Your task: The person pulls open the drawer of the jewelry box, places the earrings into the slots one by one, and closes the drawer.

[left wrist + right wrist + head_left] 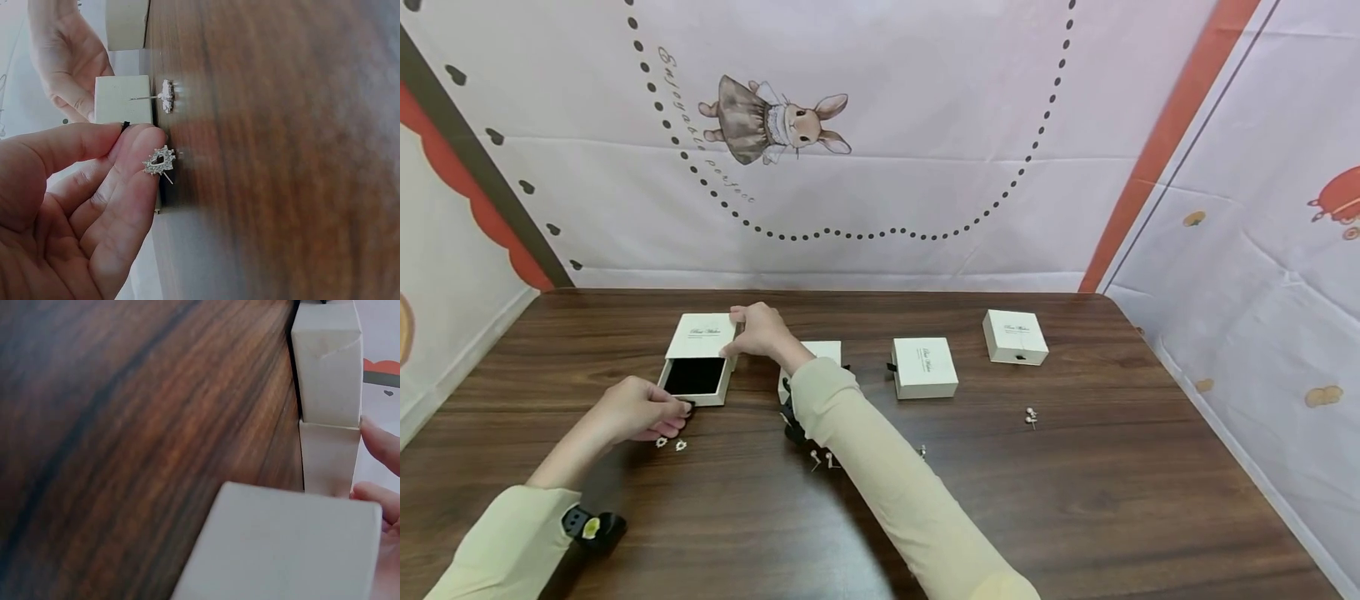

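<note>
A white drawer-style jewelry box [702, 332] stands at the left, its drawer [726, 390] slid out toward the front and showing a black lining. My left hand [642, 408] pinches the drawer's black pull tab [125, 125] between thumb and fingers. At the back right of the same box, my right hand [763, 332] grips the outer sleeve by its side. Two sparkly stud earrings, one nearer [160, 160] and one farther [167, 96] in the left wrist view, lie on the table just in front of the drawer, beside my left fingers.
A second white box [823, 350] is partly hidden under my right forearm. Two more white boxes, one in the middle [923, 367] and one farther right [1017, 336], stand shut. Small stud earrings [1031, 417] lie in front of the right box, others [822, 459] near my right sleeve.
</note>
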`<state>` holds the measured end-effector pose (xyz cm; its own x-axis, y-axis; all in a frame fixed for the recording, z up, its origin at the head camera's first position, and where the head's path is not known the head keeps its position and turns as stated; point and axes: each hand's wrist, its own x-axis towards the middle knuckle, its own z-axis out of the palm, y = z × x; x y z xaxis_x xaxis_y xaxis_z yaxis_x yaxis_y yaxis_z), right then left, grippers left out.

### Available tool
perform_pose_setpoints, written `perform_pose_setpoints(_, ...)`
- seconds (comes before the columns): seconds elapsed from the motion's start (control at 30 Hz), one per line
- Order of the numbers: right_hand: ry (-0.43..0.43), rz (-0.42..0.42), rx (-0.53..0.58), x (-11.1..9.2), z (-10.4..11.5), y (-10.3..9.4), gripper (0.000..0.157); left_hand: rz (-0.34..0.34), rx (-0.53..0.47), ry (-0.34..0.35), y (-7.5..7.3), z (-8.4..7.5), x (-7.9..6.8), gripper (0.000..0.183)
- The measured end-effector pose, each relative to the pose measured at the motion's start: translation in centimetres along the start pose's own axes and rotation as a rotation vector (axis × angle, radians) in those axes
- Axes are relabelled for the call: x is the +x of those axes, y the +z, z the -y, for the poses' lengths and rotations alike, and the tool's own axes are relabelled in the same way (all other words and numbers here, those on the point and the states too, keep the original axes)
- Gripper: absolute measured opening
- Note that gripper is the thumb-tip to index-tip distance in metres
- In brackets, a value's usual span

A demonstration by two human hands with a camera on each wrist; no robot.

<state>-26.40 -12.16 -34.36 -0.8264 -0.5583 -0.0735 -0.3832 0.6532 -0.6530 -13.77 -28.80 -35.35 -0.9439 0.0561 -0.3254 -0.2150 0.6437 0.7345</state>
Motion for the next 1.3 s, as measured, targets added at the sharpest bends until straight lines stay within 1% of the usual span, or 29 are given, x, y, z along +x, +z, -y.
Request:
perform_pose_setpoints(0.23, 0.017, -0.029, 0.149, -0.04, -0.14, 0.36, 0.065, 0.004, 0.008, 0.015, -0.05, -0.18, -0.1, 0.029)
perform_pose_setpoints(0.37, 0.035, -0.04, 0.205, -0.13, -0.14, 0.44, 0.065, 0.009, 0.015, 0.02, -0.08, -0.31, -0.16, 0.029)
perform_pose_setpoints(0.83, 0.067, -0.046, 0.275, -0.09, -0.13, 0.78, 0.065, 0.009, 0.014, 0.004, -0.18, 0.07, -0.06, 0.03)
perform_pose_setpoints(1.07, 0.067, -0.053, 0.318, 0.01, -0.16, 1.02, 0.064, 0.002, 0.008, -0.002, -0.08, 0.24, -0.07, 0.032)
perform_pose_setpoints(1.3, 0.05, -0.05, 0.318, -0.02, -0.49, 0.91, 0.064, 0.007, 0.004, -0.007, -0.43, 0.36, -0.23, 0.037)
